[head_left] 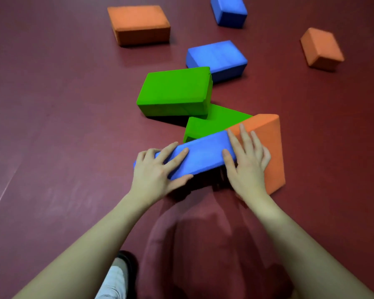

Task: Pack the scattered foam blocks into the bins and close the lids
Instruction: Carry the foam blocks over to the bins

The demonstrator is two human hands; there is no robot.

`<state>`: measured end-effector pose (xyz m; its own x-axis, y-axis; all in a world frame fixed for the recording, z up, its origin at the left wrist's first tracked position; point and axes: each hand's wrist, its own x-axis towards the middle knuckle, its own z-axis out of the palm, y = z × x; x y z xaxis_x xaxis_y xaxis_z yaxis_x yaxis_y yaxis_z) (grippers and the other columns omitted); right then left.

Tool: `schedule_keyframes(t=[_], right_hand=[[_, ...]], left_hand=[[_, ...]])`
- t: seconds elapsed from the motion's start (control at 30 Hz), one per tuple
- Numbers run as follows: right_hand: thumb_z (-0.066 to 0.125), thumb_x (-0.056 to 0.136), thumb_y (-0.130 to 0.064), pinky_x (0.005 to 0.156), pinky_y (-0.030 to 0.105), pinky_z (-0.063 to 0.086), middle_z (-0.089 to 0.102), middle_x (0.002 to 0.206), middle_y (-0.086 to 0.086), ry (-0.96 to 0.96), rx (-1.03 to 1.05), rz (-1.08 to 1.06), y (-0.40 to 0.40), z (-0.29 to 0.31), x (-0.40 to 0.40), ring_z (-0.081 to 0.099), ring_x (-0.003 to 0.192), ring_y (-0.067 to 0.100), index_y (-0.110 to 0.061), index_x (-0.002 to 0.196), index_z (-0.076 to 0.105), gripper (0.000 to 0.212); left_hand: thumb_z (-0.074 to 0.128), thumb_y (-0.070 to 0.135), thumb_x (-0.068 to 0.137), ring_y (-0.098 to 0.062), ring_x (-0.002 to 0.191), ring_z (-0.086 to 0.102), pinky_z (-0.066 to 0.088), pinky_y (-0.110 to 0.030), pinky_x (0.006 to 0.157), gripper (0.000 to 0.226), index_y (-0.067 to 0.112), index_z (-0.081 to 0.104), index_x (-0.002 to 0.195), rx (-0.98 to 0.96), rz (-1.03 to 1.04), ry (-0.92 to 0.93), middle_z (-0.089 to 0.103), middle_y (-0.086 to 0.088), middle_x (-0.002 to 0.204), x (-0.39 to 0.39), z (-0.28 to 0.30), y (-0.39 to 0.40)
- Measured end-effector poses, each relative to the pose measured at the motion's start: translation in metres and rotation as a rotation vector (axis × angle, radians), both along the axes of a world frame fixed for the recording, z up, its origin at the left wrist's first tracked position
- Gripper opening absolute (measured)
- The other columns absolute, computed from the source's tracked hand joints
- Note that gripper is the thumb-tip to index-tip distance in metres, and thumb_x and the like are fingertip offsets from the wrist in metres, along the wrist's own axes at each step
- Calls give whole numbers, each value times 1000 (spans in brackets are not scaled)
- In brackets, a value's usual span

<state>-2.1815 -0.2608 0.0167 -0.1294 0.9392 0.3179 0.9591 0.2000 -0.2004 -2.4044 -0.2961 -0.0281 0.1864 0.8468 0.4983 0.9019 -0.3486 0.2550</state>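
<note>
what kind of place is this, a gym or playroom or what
Probably a play or exercise room, though no walls show. The dark red smooth floor is scattered with big rectangular foam blocks, such as a flat orange foam block and a green foam block.

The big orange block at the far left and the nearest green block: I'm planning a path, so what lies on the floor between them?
Nothing: in the head view, only bare maroon floor separates the orange block from the green block.
</note>
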Motion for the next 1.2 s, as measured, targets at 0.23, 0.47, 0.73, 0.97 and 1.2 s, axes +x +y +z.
schedule_keyframes(t=[0.23,0.47,0.73,0.97,1.2], right_hand=[[-2,86,-60,110,41,-8,21,158,-13,-100,-254,-45,29,14,10,6,148,18,-39,147,31,72],[21,95,-50,108,48,9,43,147,-1,-235,-175,-11,6,12,28,29,140,34,-29,142,44,57],[44,89,-48,94,49,28,53,118,9,-191,59,-234,-63,32,64,42,111,36,-21,129,59,50],[45,84,-61,100,66,34,54,126,13,-135,44,-385,-96,26,89,43,124,42,-11,116,51,60],[46,83,-62,94,71,35,45,133,18,-134,-38,-440,-86,25,101,41,124,46,-17,130,54,66]], left_hand=[[47,65,76,-31,63,60,45,-36,60,59,25,71,112,-188,267,-170,68,-2,113,29,21,-7],[43,68,73,-32,66,61,45,-37,62,64,29,69,117,-326,385,-245,67,0,112,46,34,-16],[41,65,74,-30,56,53,32,-33,58,64,22,71,110,-220,331,-52,67,-10,99,84,52,-17],[41,66,76,-31,58,57,41,-34,58,63,23,70,112,-260,209,-23,67,-7,100,131,60,-32],[40,66,89,-36,107,49,38,-40,87,78,30,13,152,-599,137,232,24,-9,153,165,35,-39]])
